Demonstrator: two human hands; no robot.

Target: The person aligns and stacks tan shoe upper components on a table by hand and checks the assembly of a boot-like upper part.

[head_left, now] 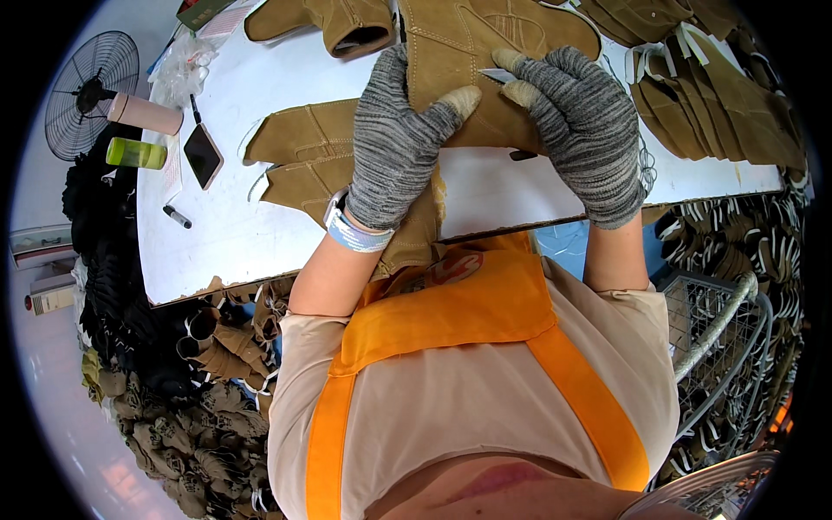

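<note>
A brown suede boot upper (472, 61) with light stitching is raised over the white table in front of me. My left hand (399, 130), in a grey knit glove with a pale thumb tip, is closed on its left edge, thumb on the suede. My right hand (585, 130), gloved alike, pinches a small flat pale piece (497, 75) with a pointed end against the upper; whether it is a blade or a tag I cannot tell. More brown boot uppers (303, 134) lie beside and under my left wrist.
On the white table (251, 234) are a phone (203, 157), a marker (177, 217), a pink cup (146, 113), a green-lidded jar (136, 153) and a plastic bag (182, 65). Stacked uppers (702, 104) lie right. A fan (91, 95) stands left; a wire cart (715, 321) is at my right.
</note>
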